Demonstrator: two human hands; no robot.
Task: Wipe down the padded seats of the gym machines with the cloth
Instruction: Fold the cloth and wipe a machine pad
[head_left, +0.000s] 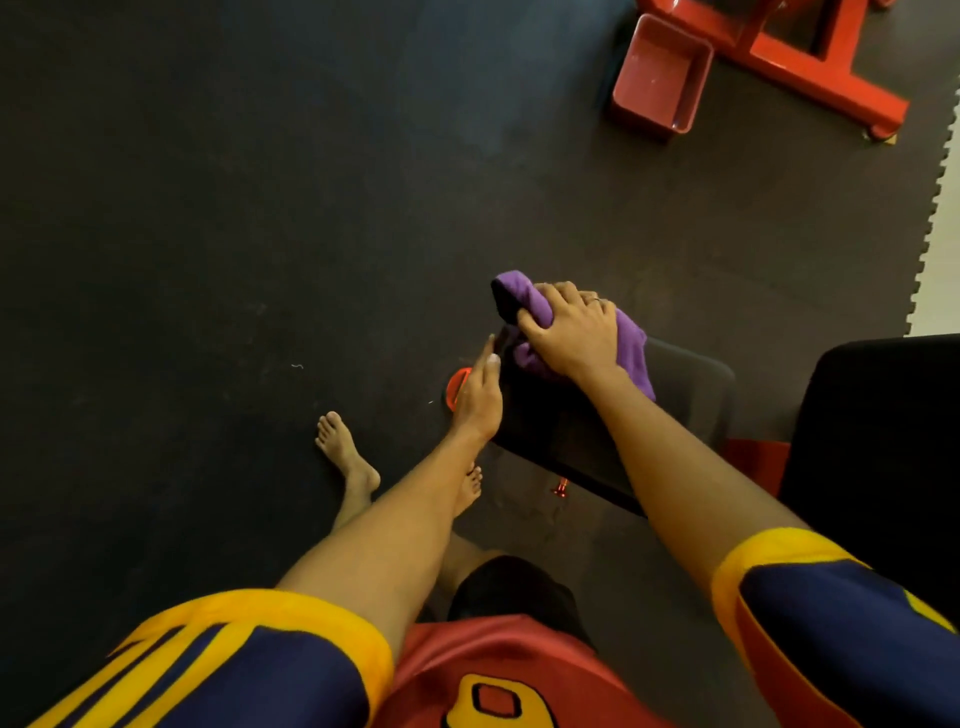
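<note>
Through the head camera I am looking down at the black padded seat (566, 441), which is sitting right of the middle of the view and slanting across it. The right hand (571, 332) is pressing the purple cloth (631, 345) onto the far end of that seat. Its grip is holding the bunched fabric, with the fingers curling over the top and the thumb tucking into a fold. One end of the cloth is sticking out past the fingertips, and the other is spilling out beside the wrist and lying on the pad.

The left hand (478, 395) is resting against the seat's left edge, its grip wide, the fingers lying straight along the side and holding nothing. Just beneath it a round red part (456, 387) is showing, half hidden, and I cannot tell what it is.

A second black pad (883, 441) is filling the right edge, near the seat but apart from it. Bare feet (345, 452) are standing on the dark floor mat (234, 208), left of the seat. Well away at the top right, a red machine frame (779, 57) is standing on the mat with an open red box (660, 73) just beside it
</note>
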